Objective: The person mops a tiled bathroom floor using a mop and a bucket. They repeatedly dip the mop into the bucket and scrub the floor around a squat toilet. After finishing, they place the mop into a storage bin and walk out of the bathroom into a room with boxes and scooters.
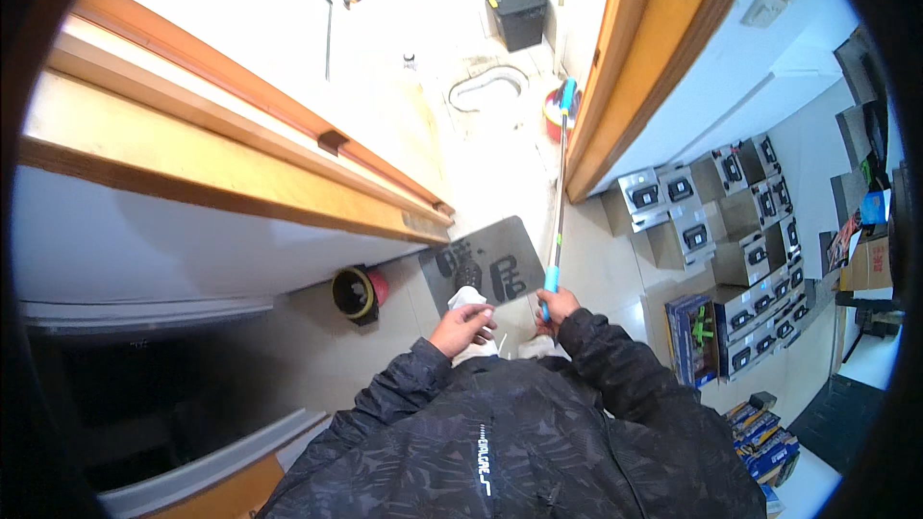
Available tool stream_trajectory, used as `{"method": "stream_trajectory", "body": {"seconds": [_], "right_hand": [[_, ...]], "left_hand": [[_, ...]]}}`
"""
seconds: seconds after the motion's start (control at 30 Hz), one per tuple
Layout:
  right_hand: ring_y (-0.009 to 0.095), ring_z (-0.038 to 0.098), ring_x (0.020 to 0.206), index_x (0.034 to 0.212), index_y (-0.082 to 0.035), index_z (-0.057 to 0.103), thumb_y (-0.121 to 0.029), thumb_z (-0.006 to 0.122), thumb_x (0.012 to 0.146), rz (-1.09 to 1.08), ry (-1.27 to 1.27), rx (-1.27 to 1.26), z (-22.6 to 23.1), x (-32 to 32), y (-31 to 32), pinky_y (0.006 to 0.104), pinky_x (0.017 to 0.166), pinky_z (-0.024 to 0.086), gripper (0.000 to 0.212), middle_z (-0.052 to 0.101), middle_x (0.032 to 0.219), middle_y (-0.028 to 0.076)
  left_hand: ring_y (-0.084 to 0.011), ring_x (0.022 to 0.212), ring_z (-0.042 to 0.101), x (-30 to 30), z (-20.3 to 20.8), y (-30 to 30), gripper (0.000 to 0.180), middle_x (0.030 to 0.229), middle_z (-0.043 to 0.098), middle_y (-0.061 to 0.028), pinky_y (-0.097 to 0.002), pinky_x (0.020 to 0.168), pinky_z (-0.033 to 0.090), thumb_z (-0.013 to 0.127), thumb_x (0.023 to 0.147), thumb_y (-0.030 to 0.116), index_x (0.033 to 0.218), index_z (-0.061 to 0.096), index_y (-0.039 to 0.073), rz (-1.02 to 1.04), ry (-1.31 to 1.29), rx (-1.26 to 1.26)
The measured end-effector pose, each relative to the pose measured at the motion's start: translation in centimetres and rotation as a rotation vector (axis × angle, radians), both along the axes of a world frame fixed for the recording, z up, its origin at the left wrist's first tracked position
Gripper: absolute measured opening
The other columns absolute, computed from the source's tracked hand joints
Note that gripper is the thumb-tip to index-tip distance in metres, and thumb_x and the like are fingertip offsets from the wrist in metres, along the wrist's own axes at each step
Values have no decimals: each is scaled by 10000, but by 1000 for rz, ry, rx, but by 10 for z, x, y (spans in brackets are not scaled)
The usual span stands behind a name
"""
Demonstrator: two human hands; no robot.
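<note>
My right hand (pixel 558 309) is wrapped round the blue grip at the near end of a long pole (pixel 560 197). The slim shaft runs away from me through the doorway to a blue end piece beside a red bucket (pixel 554 115); glare keeps me from telling what kind of tool it is. In front of my jacket my left hand (pixel 462 330) hovers with loosely bent fingers, apart from the pole, and nothing shows in it. Below both hands are my feet, one at the edge of a grey mat (pixel 519 242) with footprint shapes.
A wooden door frame (pixel 630 58) and an orange-brown door edge (pixel 240 125) flank the opening. Past them are a squat toilet (pixel 488 86) and a black bin (pixel 519 17). Another bin (pixel 356 294) stands at left. Stacked boxes (pixel 694 231) with black handles line the right.
</note>
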State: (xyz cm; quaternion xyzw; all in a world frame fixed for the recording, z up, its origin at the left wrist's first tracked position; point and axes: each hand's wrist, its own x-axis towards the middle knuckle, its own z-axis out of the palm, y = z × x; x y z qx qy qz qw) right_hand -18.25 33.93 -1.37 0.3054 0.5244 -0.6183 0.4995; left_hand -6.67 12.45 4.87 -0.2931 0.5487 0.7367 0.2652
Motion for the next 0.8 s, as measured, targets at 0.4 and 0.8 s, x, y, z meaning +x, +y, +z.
{"method": "stream_trajectory", "body": {"seconds": [0.4, 0.8], "right_hand": [[238, 590, 432, 897, 6, 475, -182, 557, 903, 224, 287, 398, 32, -9, -33, 381, 377, 490, 205, 547, 568, 114], [451, 640, 832, 1006, -27, 565, -332, 632, 844, 294, 187, 1089, 9, 28, -146, 541, 748, 505, 352, 664, 844, 250]], "left_hand": [[-239, 923, 610, -262, -164, 19, 404, 1013, 597, -101, -452, 803, 518, 609, 912, 394, 1137, 542, 64, -186, -321, 131], [-150, 425, 340, -306, -296, 47, 250, 545, 320, -11, -330, 414, 348, 549, 939, 202, 741, 431, 104, 21, -553, 220]]}}
